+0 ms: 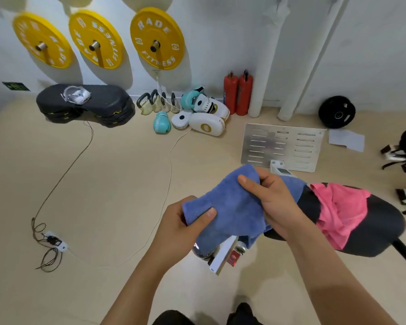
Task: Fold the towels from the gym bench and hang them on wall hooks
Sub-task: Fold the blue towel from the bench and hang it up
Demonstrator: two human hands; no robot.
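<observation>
the biggest risk sits with the bench, the dark padded seat at about four o'clock from the hands: the pink towel lies crumpled across it and spills toward its near edge, so a brush from the right forearm could, i judge, drag it to the floor. next is the blue towel, held in the air just beside the bench's left end, bunched rather than flat; its lower part hangs down at six o'clock over a white and red object on the floor, and a fold made while it droops like that would likely come out crooked or snag. the left hand has its grip pinched on the towel's near corner, thumb on top; the right hand has its grip curled round the far edge at about one o'clock from the left. both holds are on bunched cloth rather than clean corners, so an edge may slip as the towel is opened. smallest, the thin cables trail across the floor toward nine o'clock, a trip hazard on any walk to the wall; no hooks for towels are plainly visible.
</observation>
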